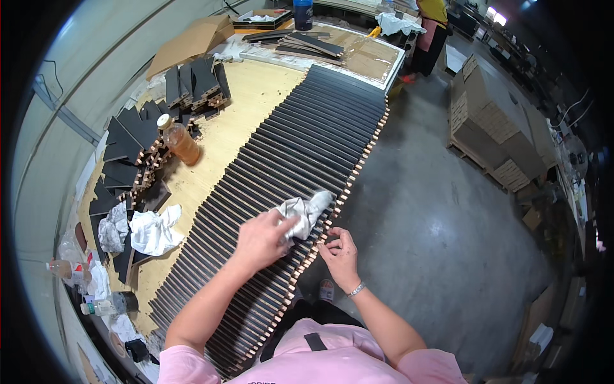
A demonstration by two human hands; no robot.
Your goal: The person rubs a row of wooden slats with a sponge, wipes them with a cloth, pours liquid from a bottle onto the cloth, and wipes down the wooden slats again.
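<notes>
A long row of black strips (275, 163) with pale wooden ends lies side by side across the table. My left hand (263, 240) grips a crumpled white cloth (306, 214) and presses it on the strips near their right ends. Just below the cloth, my right hand (341, 259) is at the pale strip ends along the table's right edge. Its thumb and fingers are bent together there; whether a strip end is between them is too small to make out.
A bottle of amber liquid (181, 141) stands left of the row, beside piles of black pieces (125, 137). White rags (155, 230) and more bottles (110, 304) lie at the left. Stacked cartons (499, 121) stand on a pallet at the right. Another person (432, 35) is at the far end.
</notes>
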